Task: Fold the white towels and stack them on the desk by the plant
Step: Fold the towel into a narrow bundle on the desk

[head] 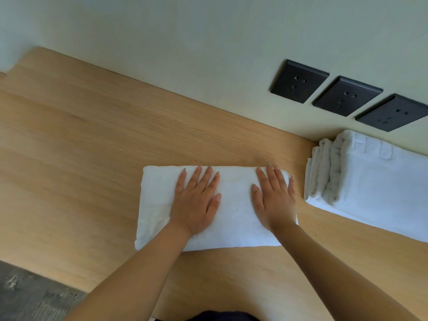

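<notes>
Left hand (195, 202) flat, fingers spread, pressing folded white towel (234, 212) mid-desk (81, 147). Right hand (274, 196) likewise flat on it. Step: smoothing fold. Next, probably: lift onto towel stack (361, 179) at right by wall.

A white towel (234, 212) lies folded into a flat rectangle on the wooden desk (92, 147). Near its right, a stack (370, 181) of folded white towels sits at the desk's back edge.
</notes>
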`<state>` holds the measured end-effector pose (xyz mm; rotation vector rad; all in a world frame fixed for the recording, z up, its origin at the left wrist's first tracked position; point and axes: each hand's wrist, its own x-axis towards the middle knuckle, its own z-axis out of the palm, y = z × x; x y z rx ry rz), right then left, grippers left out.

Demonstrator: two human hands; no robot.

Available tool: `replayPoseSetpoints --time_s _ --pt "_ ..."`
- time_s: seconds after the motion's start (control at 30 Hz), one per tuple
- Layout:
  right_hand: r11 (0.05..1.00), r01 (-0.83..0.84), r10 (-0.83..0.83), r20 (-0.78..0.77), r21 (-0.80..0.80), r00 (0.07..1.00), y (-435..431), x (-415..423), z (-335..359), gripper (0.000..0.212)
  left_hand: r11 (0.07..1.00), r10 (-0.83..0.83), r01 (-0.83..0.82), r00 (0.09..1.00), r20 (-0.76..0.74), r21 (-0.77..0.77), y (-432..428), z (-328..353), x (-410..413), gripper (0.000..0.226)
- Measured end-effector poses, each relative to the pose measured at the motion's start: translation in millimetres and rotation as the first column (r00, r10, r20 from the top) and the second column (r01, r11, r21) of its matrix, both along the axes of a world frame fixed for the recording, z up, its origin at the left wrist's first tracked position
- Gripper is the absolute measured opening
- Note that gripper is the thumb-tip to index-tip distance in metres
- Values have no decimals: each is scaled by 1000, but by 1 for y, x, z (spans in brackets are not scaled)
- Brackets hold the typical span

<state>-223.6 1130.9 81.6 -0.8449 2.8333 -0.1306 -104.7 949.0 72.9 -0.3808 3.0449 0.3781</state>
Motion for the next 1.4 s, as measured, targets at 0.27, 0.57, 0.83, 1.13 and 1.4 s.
replayPoseSetpoints --time_s 0.27,0.57,0.83,1.13,1.4 --pt "982 -158 159 5 -104 987 -33 31 10 59 999 -32 33 995 -92 7 0 8 6 55" --pt "986 -161 159 -50 -45 986 -51 35 -1 56 998 -62 63 997 36 -14 -6 7 -5 62" --pt "985 -157 154 -46 -66 987 -49 35 -1 59 995 -79 83 993 91 -46 -53 23 17 81" --pt "986 -151 147 -62 -77 987 -50 37 -1 57 921 254 -242 967 1 304 -83 2 42 79" --pt "978 -160 161 3 -133 987 -49 34 0 61 899 284 -281 958 42 335 -91 0 35 77"
